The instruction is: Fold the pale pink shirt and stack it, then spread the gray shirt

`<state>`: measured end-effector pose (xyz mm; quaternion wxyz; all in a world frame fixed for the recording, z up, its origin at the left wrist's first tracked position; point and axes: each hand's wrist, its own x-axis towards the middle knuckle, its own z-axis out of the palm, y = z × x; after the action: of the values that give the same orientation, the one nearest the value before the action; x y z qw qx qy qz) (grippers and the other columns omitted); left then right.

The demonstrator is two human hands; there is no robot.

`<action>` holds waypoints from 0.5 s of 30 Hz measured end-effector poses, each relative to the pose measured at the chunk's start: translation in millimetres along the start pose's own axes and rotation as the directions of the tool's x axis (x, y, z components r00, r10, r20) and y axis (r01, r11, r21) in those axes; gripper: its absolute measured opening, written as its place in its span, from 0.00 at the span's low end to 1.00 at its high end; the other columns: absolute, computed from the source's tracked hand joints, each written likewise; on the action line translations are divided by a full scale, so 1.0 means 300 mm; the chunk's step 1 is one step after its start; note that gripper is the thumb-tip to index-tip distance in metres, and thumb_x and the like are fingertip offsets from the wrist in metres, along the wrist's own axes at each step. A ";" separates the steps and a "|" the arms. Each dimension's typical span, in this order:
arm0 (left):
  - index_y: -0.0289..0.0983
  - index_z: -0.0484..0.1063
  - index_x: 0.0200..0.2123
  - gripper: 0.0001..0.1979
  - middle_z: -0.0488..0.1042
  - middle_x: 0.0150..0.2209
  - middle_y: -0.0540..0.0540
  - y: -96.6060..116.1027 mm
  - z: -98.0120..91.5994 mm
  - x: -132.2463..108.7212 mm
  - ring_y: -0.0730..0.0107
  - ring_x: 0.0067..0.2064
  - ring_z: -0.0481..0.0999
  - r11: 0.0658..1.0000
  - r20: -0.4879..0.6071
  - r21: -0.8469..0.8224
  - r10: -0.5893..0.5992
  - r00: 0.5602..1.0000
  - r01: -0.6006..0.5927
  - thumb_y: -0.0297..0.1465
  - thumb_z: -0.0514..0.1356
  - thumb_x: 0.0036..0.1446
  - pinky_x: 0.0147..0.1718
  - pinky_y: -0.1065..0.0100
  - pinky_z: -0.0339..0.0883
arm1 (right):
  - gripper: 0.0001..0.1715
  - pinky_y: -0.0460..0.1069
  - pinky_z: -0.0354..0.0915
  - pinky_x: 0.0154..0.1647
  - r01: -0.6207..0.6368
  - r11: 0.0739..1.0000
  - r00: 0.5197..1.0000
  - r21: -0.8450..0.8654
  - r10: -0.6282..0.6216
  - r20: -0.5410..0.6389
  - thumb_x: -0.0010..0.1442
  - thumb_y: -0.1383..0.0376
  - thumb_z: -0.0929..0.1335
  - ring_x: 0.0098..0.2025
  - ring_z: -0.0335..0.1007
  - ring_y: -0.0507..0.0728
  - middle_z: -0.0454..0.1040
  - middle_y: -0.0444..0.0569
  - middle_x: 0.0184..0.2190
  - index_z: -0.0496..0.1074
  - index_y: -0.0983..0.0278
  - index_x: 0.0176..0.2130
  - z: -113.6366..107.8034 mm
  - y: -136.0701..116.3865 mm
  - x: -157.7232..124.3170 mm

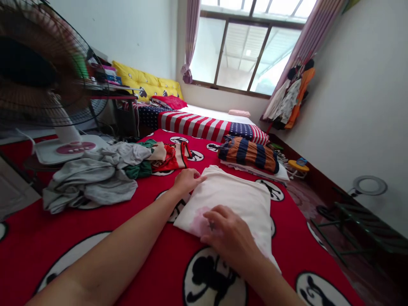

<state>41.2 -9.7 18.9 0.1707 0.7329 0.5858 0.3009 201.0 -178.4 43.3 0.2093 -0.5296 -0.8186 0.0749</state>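
Note:
A folded white shirt [234,191] with a pale pink print lies flat on the red blanket [153,259] in front of me. My left hand [187,180] is at the shirt's far left edge, its fingers and thumb pinched together on the fabric. Over the near part of the shirt, my right hand [228,231] is bent with its fingers loosely curved, a gap showing between thumb and fingers. That hand covers some of the pink print, and whether its fingertips press on the cloth is hard to see.
Crumpled grey clothing [95,174] lies left, beside green clothing [138,170] and a red garment [175,157]. A folded orange-and-navy striped garment [248,154] tops a pile at the far right. A fan [68,127] stands left; a dark green rack [369,221] stands right.

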 end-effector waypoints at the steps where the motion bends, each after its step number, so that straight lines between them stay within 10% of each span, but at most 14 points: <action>1: 0.38 0.79 0.32 0.18 0.80 0.33 0.43 0.002 0.005 -0.002 0.62 0.36 0.76 1.000 0.008 -0.004 -0.002 1.000 0.002 0.47 0.61 0.52 0.32 0.69 0.63 | 0.16 0.51 0.66 0.42 0.016 0.999 1.000 -0.043 -0.015 0.013 0.52 0.63 0.73 0.43 0.68 0.58 0.73 0.47 0.40 0.73 0.59 0.42 0.017 -0.027 -0.002; 15: 0.37 0.80 0.26 0.10 0.79 0.30 0.41 0.037 0.071 0.170 0.58 0.36 0.76 0.986 0.008 -0.123 -0.109 0.994 0.110 0.38 0.68 0.42 0.32 0.68 0.64 | 0.06 0.50 0.62 0.35 0.230 0.953 0.946 -0.195 -0.266 -0.185 0.58 0.72 0.66 0.36 0.64 0.56 0.71 0.47 0.34 0.70 0.61 0.34 0.142 -0.023 -0.009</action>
<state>70.0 38.7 21.8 0.2324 0.6880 0.6053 0.3261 178.3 -179.6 6.4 0.2557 -0.4429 -0.8557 -0.0789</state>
